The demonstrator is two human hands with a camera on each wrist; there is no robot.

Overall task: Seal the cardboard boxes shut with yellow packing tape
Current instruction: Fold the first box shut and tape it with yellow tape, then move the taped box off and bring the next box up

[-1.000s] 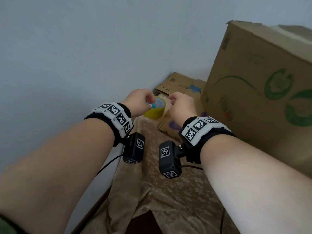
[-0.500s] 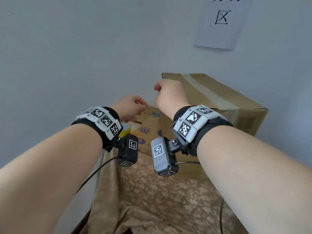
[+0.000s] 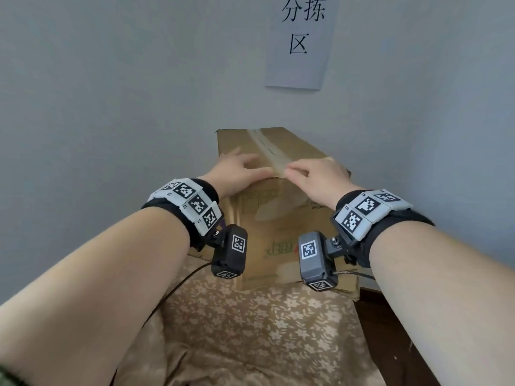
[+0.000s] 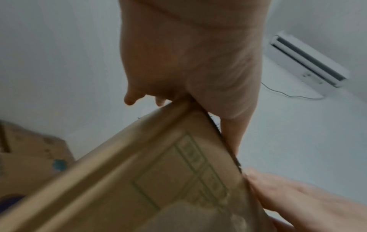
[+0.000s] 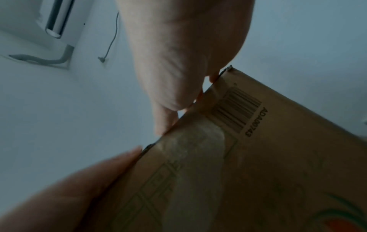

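— What changed with the hands?
— A second ago both were down at the yellow tape roll beside the tall brown cardboard box point(image 3: 276, 213). They rose to its top edge.
— And then?
— The left hand point(image 3: 237, 171) flattened on the lid left of the seam; the right hand point(image 3: 315, 174) came down curled at the pale tape strip point(image 3: 267, 149), fingertips point(image 5: 213, 77) over the edge.

A paper sign point(image 3: 299, 41) on the wall at twelve o'clock reads "分拣区". The cardboard box point(image 5: 278, 157) bears a barcode point(image 5: 236, 108) with what looks like "ADA00743" beside it.
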